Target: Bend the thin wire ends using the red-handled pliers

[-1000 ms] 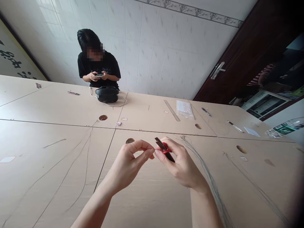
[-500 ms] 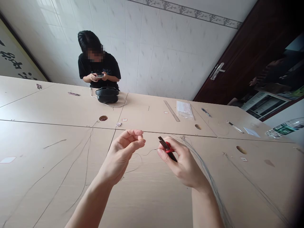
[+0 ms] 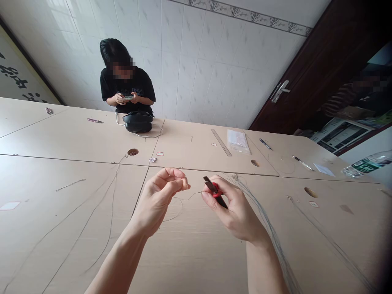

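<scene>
My left hand [image 3: 163, 196] is raised over the table with thumb and fingers pinched together; what it holds, if anything, is too small to make out. To its right, my right hand [image 3: 234, 208] is wrapped round a small red-and-black hand tool [image 3: 217, 191] with flat dark metal tips pointing up and left. Its exact kind does not show. A thin wire [image 3: 191, 197] curls between the hands, one end reaching the right thumb and fingertips. The two hands are apart. Beside my right forearm lies a bundle of long thin wires [image 3: 263, 216].
More loose wires [image 3: 112, 204] lie at left. Farther back are a ruler [image 3: 221, 143], a plastic bag [image 3: 239, 141], pens [image 3: 303, 163] and a black case [image 3: 137, 121] with a white cable. A bottle [image 3: 367, 164] lies at right. A person [image 3: 127, 83] sits opposite, holding a phone.
The fingertips of my left hand have shifted slightly to the right and curled closer together. My right hand and its tool have barely moved.
</scene>
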Available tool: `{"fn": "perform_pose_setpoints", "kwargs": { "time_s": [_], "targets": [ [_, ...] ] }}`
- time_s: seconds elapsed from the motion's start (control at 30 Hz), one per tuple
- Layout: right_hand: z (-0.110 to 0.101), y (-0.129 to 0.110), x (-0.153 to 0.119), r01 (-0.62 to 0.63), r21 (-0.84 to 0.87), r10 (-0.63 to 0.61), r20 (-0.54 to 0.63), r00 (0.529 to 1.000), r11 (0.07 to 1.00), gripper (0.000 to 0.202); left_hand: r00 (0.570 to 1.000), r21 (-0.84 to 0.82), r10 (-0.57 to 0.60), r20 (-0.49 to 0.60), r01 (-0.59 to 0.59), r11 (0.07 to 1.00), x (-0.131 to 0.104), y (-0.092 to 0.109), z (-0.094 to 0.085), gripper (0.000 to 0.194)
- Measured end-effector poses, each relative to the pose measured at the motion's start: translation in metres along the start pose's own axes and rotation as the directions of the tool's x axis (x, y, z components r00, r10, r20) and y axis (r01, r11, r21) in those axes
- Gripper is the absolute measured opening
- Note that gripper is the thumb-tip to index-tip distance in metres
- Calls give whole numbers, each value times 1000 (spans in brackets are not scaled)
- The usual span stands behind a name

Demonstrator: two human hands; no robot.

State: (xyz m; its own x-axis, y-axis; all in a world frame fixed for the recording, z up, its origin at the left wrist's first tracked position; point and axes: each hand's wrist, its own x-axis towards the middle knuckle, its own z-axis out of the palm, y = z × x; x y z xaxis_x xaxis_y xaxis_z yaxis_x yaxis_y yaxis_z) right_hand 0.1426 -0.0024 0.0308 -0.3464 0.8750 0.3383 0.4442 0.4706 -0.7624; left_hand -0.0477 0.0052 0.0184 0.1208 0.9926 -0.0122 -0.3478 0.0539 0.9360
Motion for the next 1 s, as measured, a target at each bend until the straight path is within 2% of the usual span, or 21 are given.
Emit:
{"fn": "perform_pose_setpoints", "kwargs": {
  "time_s": [0.07,0.13,0.23,0.3,0.33,0.4,0.47,0.53,0.57,0.63,0.73,0.83,0.87,0.9,0.93,0.97,1.0],
  "targets": [
    [1,1,0,13,7,-13,9,1000,1000,15,999,31,18,-29,-17,999,1,-4,0,15],
    [2,1,-1,26,11,-26,14,1000,1000,13,999,52,40,-15,-39,998,1,-9,-1,28],
    [0,2,-2,51,25,-51,18,999,998,13,990,70,-21,138,11,997,2,-11,-1,43],
    [-2,2,-2,65,37,-65,-1,998,997,14,952,106,-133,277,107,989,2,-11,-1,53],
    [-4,2,-2,66,38,-65,-19,998,997,15,918,127,-194,347,159,979,2,-11,-1,57],
    [-6,3,-2,55,34,-53,-61,997,998,16,819,147,-285,498,244,959,2,-10,-1,61],
    [-7,5,-2,36,34,-33,-89,995,999,17,690,115,-305,656,309,944,0,-11,2,61],
    [-6,8,-1,18,38,-14,-98,995,999,18,558,51,-271,784,377,925,-4,-11,5,60],
    [-4,9,0,9,39,-5,-96,995,999,18,511,17,-247,823,413,911,-6,-12,6,60],
    [-2,10,1,-7,42,10,-83,996,999,18,471,-43,-216,855,481,876,-12,-12,6,60],
    [2,13,3,-21,51,24,-62,998,998,19,527,-231,-90,845,512,827,-19,-13,-1,60],
    [4,14,4,-26,63,29,-41,999,998,20,564,-508,213,798,438,741,-24,-6,-13,56],
    [4,14,4,-26,70,28,-33,999,997,20,593,-593,295,749,402,698,-26,-1,-17,54],
    [5,14,4,-24,78,26,-22,999,997,19,648,-667,344,679,350,657,-28,6,-19,50],
    [6,14,4,-19,87,20,-12,1000,996,19,731,-732,361,580,273,624,-29,14,-21,46],
    [6,13,4,-11,96,11,-2,1000,995,19,831,-775,340,440,161,611,-30,23,-22,41],
    [7,12,3,-1,103,0,7,1000,995,19,911,-788,315,268,19,616,-31,30,-23,35]
  ]
}}
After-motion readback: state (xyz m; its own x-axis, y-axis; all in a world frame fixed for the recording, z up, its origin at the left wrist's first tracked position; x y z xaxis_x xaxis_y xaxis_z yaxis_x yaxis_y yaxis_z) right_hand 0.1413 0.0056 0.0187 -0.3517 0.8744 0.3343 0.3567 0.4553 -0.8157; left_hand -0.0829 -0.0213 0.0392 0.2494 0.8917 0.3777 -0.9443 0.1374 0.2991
